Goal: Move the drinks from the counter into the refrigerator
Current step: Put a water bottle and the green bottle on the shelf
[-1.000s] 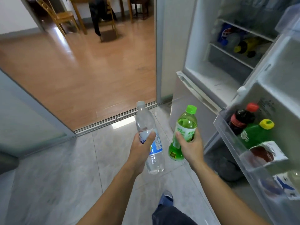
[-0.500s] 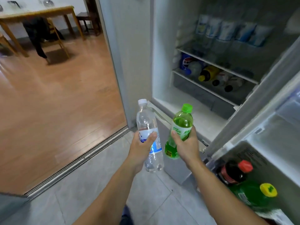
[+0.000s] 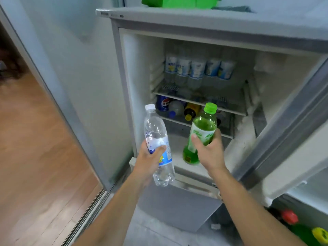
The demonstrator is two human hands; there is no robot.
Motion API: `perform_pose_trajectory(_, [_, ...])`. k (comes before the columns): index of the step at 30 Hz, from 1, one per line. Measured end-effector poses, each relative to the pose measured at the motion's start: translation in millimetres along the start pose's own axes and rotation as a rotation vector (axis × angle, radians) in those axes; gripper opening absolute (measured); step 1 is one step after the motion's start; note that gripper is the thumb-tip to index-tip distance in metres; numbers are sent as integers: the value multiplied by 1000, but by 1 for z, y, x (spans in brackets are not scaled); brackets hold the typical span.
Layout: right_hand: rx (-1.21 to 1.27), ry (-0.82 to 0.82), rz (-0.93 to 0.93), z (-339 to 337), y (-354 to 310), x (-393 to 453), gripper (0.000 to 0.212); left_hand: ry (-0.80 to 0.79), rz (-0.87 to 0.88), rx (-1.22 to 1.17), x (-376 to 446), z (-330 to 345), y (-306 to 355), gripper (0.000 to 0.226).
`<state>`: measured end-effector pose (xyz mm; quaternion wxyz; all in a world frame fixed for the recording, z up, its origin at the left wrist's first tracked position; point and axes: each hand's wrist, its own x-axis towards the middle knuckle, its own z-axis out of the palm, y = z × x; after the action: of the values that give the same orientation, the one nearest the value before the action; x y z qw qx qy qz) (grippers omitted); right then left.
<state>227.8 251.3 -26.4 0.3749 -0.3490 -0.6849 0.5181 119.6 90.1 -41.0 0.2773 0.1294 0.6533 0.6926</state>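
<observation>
Before open refrigerator point(image 3: 204, 23), water bottle point(image 3: 156, 137) in left hand point(image 3: 149, 160), green bottle point(image 3: 202, 132) in right hand point(image 3: 209, 151)

Fridge point(image 3: 204, 23), door open. Top shelf point(image 3: 165, 88), wire: a row of upright water bottles point(image 3: 197, 71) with blue-and-white labels stood side by side. Middle shelf point(image 3: 179, 120): a Pepsi can point(image 3: 163, 103), a clear bottle point(image 3: 176, 108) and a yellow-capped bottle point(image 3: 190, 111) lay on their sides, close together. Fridge floor point(image 3: 177, 148), white, frosted at the right wall. Fridge roof: a green item point(image 3: 179, 1), cut off by the frame.
</observation>
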Motion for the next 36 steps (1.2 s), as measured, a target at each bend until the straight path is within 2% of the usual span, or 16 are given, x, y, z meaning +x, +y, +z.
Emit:
perform_pose_trajectory(2, [12,93,-56,0,-18,29,45,-44,23,-15,21,7,13,38])
perform_pose_trajectory(6, [36,259,-117,-4,-49,97,49,-116,77,-2,64,33,40,48])
perform_pose_trajectory(10, [118,396,-99,-4,-59,160,61,-133,161,-7,104,64,64,36])
perform_pose_trajectory(13, [80,519,-93,0,-55,200,69,-154,206,12,128,85,80,50])
perform_pose_trajectory(20, [-174,532,5,-16,-42,271,81,-227,258,11,168,116,97,50])
perform_pose_trajectory(26, [-261,552,34,-27,-30,317,76,-282,307,-12,205,133,103,45])
perform_pose_trajectory(31, [-513,496,116,-28,-31,341,74,-310,299,-30,225,139,105,46])
perform_pose_trajectory(33, [-526,509,112,-29,-33,349,68,-312,304,-44,230,141,106,42])
perform_pose_trajectory(36, [-416,557,89,-28,-29,352,64,-339,314,-65,235,142,108,36])
